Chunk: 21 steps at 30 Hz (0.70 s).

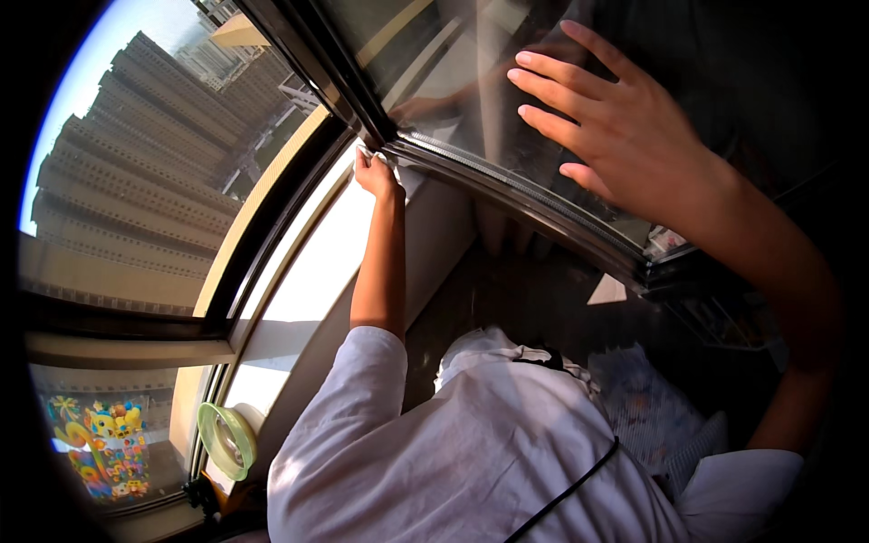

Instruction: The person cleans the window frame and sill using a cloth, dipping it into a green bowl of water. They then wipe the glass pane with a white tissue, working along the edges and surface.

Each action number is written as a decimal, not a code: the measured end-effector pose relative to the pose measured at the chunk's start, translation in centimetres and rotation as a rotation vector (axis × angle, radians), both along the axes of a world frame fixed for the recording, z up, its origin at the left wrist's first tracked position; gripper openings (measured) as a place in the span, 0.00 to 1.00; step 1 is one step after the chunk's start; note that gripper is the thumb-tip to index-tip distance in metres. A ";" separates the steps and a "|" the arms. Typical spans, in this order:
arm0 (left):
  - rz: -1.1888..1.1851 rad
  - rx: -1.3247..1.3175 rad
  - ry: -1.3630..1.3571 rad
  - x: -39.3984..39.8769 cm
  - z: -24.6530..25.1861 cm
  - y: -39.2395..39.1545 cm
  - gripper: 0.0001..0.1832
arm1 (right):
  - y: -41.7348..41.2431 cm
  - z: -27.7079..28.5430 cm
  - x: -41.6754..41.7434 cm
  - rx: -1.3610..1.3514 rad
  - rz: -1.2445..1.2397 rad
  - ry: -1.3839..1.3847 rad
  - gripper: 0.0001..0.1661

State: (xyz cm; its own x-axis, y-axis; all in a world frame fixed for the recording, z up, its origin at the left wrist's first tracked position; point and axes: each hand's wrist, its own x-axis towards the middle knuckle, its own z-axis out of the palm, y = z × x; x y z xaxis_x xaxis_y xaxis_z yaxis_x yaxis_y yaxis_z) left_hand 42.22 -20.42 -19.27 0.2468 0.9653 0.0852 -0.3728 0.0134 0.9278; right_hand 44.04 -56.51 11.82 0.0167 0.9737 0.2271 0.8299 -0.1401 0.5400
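Observation:
My left hand (pixel 377 176) pinches a small white cloth or tissue (pixel 368 150), mostly covered by the fingers. It is at the hinge-side lower corner of an inward-swung window sash, just above the bright white sill (pixel 333 265). Spread wide, my right hand (pixel 597 115) is over the sash's glass pane (pixel 448 88), fingers pointing left; whether the palm presses on the glass I cannot tell. Along the pane's bottom runs the dark sash rail (pixel 543 208) with a pale ribbed strip. A faint arm reflection shows in the glass.
The open window frame (pixel 271 227) stands at left, tall buildings outside. Lower left, a green plastic basin (pixel 227 441) rests by the sill, near a pane with colourful stickers (pixel 108 448). Patterned fabric (pixel 645 407) lies right of my body. A dark cord (pixel 563 489) crosses my shirt.

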 end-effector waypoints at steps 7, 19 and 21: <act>0.112 0.189 -0.185 -2.8 4.4 0.1 0.16 | 0.0 0.0 -0.2 -0.007 0.006 -0.004 0.30; 0.034 0.462 -0.141 -0.9 13.5 -0.6 0.14 | 0.0 0.1 -0.3 -0.016 -0.005 -0.017 0.29; 0.071 0.478 -0.120 -0.9 13.1 -0.9 0.14 | 0.1 0.0 -0.3 -0.017 -0.005 -0.009 0.29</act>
State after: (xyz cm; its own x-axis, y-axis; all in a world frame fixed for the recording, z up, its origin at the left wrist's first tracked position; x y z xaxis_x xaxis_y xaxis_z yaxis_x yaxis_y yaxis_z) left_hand 41.28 -21.30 -6.20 0.1433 0.8251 0.5466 -0.4619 -0.4327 0.7742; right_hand 43.79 -56.44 11.85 0.0193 0.9773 0.2111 0.8245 -0.1350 0.5495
